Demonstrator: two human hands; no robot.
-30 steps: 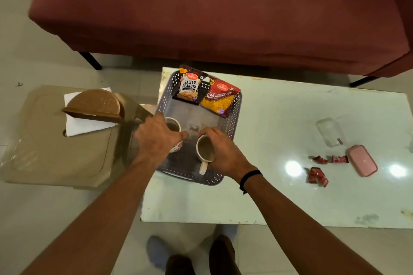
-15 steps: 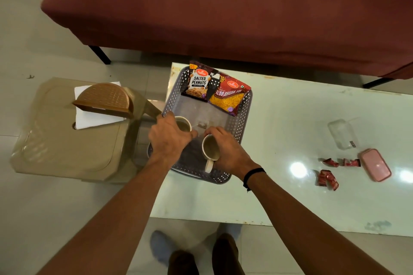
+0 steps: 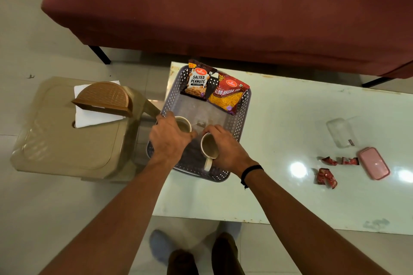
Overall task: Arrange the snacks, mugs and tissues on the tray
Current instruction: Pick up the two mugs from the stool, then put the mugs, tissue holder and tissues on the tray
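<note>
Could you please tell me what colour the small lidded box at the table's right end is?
Pink: the small rounded plastic box shows best in the head view.

maroon sofa [image 3: 223, 6], pink case [image 3: 374, 163] — red wrappers [image 3: 326, 177]

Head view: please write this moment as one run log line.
left hand on left mug | right hand on right mug | both in tray | tissues on stool

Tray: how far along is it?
Done: peanuts and bhujia lie at the tray's far end. In hand: left hand and right hand each hold a mug inside the tray. Left: tissues sit in the holder on the stool.
</note>
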